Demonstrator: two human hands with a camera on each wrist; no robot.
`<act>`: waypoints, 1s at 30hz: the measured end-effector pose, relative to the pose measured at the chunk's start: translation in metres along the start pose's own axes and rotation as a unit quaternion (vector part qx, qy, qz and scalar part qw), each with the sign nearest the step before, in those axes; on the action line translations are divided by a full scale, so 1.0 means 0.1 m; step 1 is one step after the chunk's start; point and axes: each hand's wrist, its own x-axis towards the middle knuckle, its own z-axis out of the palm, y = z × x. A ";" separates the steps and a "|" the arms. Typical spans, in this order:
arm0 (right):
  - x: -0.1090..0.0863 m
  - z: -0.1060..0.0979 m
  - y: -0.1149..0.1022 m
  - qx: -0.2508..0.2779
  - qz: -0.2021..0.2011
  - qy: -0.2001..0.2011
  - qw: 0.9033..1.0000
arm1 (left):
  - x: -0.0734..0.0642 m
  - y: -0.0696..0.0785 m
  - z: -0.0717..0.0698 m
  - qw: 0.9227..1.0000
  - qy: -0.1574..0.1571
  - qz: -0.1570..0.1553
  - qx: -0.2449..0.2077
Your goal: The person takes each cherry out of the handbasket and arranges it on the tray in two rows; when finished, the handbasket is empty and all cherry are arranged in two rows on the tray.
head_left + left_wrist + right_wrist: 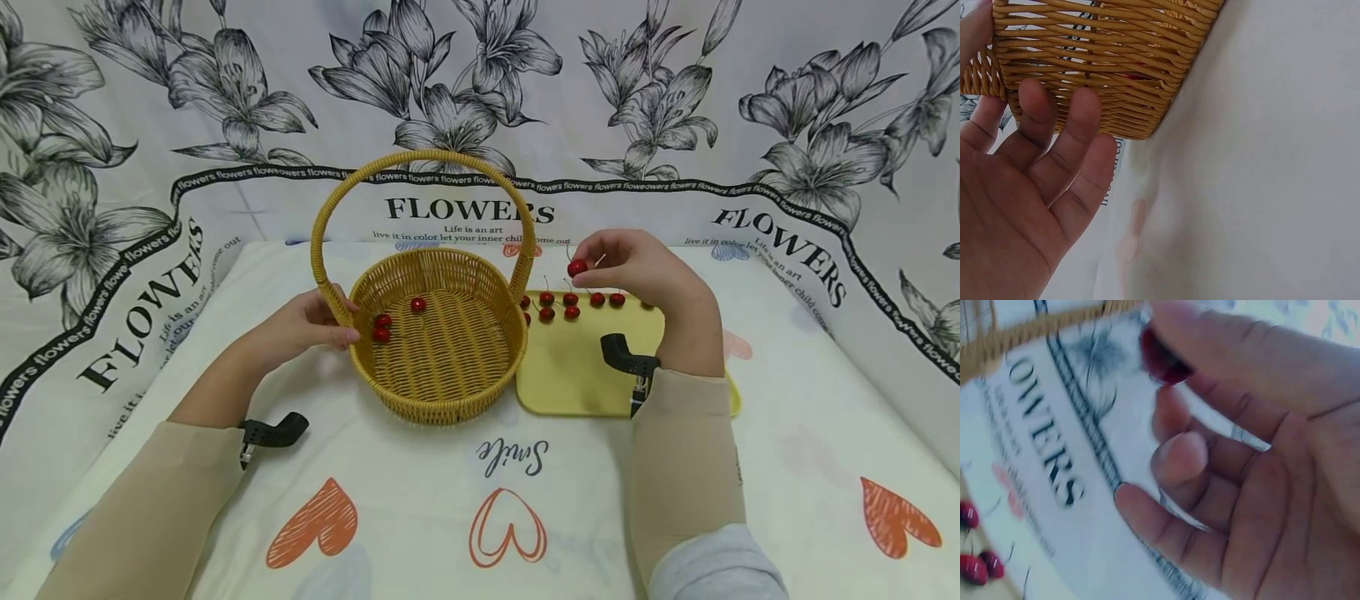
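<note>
A yellow wicker basket (442,408) with a tall arched handle stands in the middle of the table. My left hand (318,321) grips it at its left side, where the handle meets the rim. In the left wrist view, the fingers (1085,112) lie against the woven outer wall. Three red cherries (382,335) sit inside the basket on the left. My right hand (637,267) pinches a red cherry (577,267) between thumb and fingertips, raised above the far edge of a yellow tray (577,383). In the right wrist view, that cherry (1161,359) is partly covered by the thumb.
Several more cherries (572,312) with thin stems lie along the tray's far side, right of the basket. The white cloth (420,517) under everything carries printed hearts and words. Behind rises a flower-printed backdrop (480,100).
</note>
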 end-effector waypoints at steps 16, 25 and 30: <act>0.27 0.03 0.86 -0.098 0.092 -0.019 0.991 | 0.02 0.01 0.00 1.000 -0.001 -0.016 0.001; 0.30 0.10 0.93 -0.112 0.116 -0.051 0.986 | 0.01 0.00 -0.01 1.000 -0.002 -0.006 -0.003; 0.31 0.12 0.95 -0.105 0.131 -0.054 0.984 | 0.01 -0.02 -0.01 1.000 -0.005 0.004 -0.003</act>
